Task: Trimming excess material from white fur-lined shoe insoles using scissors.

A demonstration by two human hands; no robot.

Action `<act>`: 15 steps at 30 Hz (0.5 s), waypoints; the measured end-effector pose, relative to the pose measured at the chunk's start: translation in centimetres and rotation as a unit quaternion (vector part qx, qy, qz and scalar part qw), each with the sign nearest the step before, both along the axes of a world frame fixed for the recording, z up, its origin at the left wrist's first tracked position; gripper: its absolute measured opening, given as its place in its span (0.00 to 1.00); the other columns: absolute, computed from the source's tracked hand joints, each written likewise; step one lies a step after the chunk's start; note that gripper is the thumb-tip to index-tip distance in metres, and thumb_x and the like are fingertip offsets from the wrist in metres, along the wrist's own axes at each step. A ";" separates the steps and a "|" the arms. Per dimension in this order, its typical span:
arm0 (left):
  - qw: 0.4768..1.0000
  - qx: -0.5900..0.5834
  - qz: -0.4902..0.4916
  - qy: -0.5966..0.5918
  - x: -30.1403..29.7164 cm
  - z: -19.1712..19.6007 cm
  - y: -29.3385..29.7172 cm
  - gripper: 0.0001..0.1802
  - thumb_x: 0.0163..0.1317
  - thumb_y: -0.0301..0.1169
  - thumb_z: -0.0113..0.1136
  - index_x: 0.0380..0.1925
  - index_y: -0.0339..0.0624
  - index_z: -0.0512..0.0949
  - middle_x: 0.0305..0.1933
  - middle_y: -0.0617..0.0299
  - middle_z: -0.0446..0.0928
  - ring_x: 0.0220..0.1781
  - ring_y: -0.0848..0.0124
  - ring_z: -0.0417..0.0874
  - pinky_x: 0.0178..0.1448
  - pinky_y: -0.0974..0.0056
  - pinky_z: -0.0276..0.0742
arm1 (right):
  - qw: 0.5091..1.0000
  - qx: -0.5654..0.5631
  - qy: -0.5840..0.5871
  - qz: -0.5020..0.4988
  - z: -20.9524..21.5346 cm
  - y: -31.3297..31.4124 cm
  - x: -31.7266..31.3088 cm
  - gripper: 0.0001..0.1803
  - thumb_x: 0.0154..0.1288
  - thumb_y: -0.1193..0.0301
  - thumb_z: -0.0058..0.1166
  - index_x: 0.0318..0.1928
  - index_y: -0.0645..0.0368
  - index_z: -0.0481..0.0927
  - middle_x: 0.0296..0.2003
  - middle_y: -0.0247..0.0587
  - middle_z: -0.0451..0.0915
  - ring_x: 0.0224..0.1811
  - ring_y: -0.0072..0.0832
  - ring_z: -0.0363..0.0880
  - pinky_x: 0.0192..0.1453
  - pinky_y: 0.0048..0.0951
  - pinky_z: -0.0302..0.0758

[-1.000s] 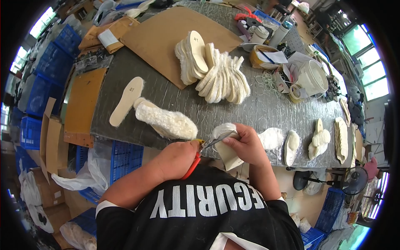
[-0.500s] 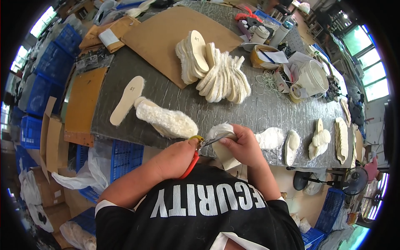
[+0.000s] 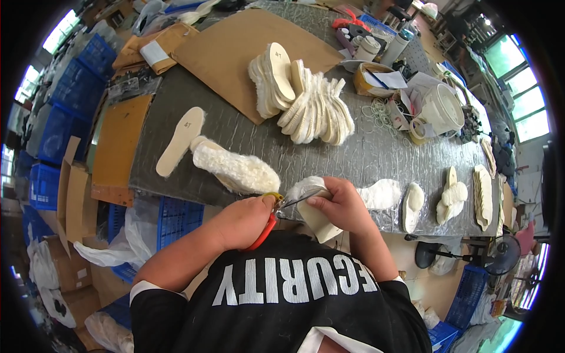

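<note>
My left hand (image 3: 249,221) is closed around scissors (image 3: 263,233) with red and yellow handles, close in front of my body at the table's near edge. Their metal blades point right, against the edge of a fleece insole. That insole (image 3: 319,223) has a smooth beige face and a white fluffy side, and it is pinched between the thumb and fingers of my right hand (image 3: 342,206). Part of it is hidden behind the hand and blades. Just beyond my left hand lies a stack of fluffy insoles (image 3: 235,167). Another white fleece piece (image 3: 380,195) rests right of my right hand.
A beige insole (image 3: 180,141) lies at left. Stacked fleece insoles (image 3: 315,109) stand by a brown board (image 3: 235,47). More insoles (image 3: 413,207) line the right side. A white bucket (image 3: 441,109) and bottle (image 3: 397,48) sit at far right. Blue crates (image 3: 179,226) are below the table.
My left hand and the scissor handles have shifted slightly left, and the blades have turned a little. The insole stays in my right hand, which has barely moved.
</note>
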State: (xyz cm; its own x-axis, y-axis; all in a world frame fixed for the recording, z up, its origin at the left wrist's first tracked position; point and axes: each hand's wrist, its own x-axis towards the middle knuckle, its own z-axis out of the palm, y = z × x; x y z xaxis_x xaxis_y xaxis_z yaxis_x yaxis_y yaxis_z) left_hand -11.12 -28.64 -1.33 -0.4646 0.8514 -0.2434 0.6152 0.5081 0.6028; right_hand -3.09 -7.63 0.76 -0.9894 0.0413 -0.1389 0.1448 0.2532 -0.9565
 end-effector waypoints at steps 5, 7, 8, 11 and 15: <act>0.998 -0.060 -0.024 -0.013 0.0 0.8 -0.2 0.12 0.59 0.32 0.50 0.33 0.32 0.70 0.26 0.43 0.77 0.32 0.48 0.80 0.38 0.52 0.74 | 0.999 0.028 -0.012 0.009 -0.5 0.1 -0.1 0.06 0.55 0.76 0.58 0.32 0.67 0.77 0.23 0.37 0.77 0.26 0.17 0.71 0.31 0.26 0.71; 0.997 -0.061 -0.042 0.008 -0.1 0.8 -0.4 0.09 0.58 0.29 0.47 0.32 0.31 0.70 0.25 0.43 0.77 0.31 0.49 0.80 0.38 0.53 0.75 | 0.999 0.031 -0.015 0.011 -0.8 0.2 -0.1 0.07 0.56 0.75 0.58 0.32 0.67 0.77 0.23 0.37 0.77 0.26 0.17 0.70 0.31 0.26 0.71; 0.997 -0.054 -0.049 -0.002 -0.2 0.8 -0.6 0.10 0.59 0.30 0.48 0.32 0.31 0.70 0.25 0.44 0.77 0.31 0.48 0.80 0.38 0.53 0.75 | 0.999 0.026 -0.038 0.018 -1.0 0.2 -0.1 0.07 0.56 0.75 0.58 0.32 0.66 0.78 0.23 0.37 0.77 0.26 0.17 0.71 0.32 0.26 0.71; 0.994 -0.065 -0.070 -0.058 -0.6 0.8 -1.2 0.14 0.60 0.35 0.50 0.34 0.32 0.70 0.26 0.44 0.77 0.32 0.47 0.79 0.38 0.52 0.73 | 0.996 -0.044 -0.059 0.044 -2.4 0.7 0.2 0.08 0.57 0.74 0.57 0.34 0.66 0.78 0.25 0.36 0.78 0.27 0.16 0.71 0.33 0.25 0.71; 0.966 -0.056 -0.111 -0.225 -1.5 -0.2 -2.2 0.16 0.58 0.37 0.55 0.35 0.33 0.69 0.31 0.43 0.76 0.37 0.47 0.78 0.40 0.53 0.72 | 0.991 -0.092 -0.086 0.050 -3.0 0.5 0.6 0.10 0.58 0.73 0.56 0.38 0.67 0.77 0.28 0.34 0.79 0.31 0.17 0.74 0.36 0.23 0.73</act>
